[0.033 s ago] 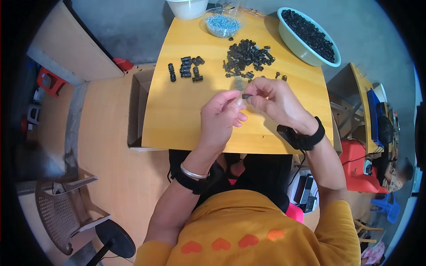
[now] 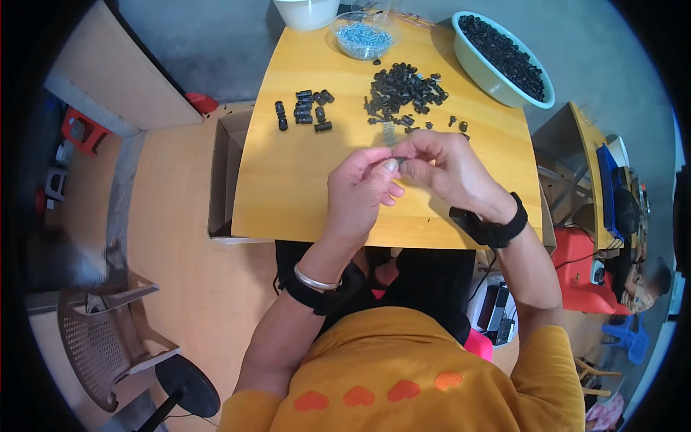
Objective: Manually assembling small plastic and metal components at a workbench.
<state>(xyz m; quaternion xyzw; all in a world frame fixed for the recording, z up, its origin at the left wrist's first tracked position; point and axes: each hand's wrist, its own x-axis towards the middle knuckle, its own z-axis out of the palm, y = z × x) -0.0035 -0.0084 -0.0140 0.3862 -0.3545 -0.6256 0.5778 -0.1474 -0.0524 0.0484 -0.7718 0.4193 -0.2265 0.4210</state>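
My left hand [image 2: 362, 186] and my right hand [image 2: 453, 169] meet above the table's middle, fingertips touching or nearly so. Thumb and forefinger of each are pinched on one small black plastic part [image 2: 402, 160], mostly hidden by the fingers. Just beyond them, small metal springs [image 2: 389, 132] lie on the wood. Farther back is a loose heap of black plastic parts [image 2: 404, 88]. To the left, several black barrel-shaped pieces [image 2: 304, 108] lie in short rows.
On the yellow wooden table [image 2: 288, 194], a clear bowl [image 2: 364, 42] of small bluish metal pieces stands at the back. A pale green basin [image 2: 497, 86] full of black parts is at the back right, a white tub [image 2: 308, 16] at the back left. An open cardboard box [image 2: 222, 173] adjoins the left edge.
My right hand has brought the black part against the left fingertips, so both hands now pinch it. The rest of the table looks the same.
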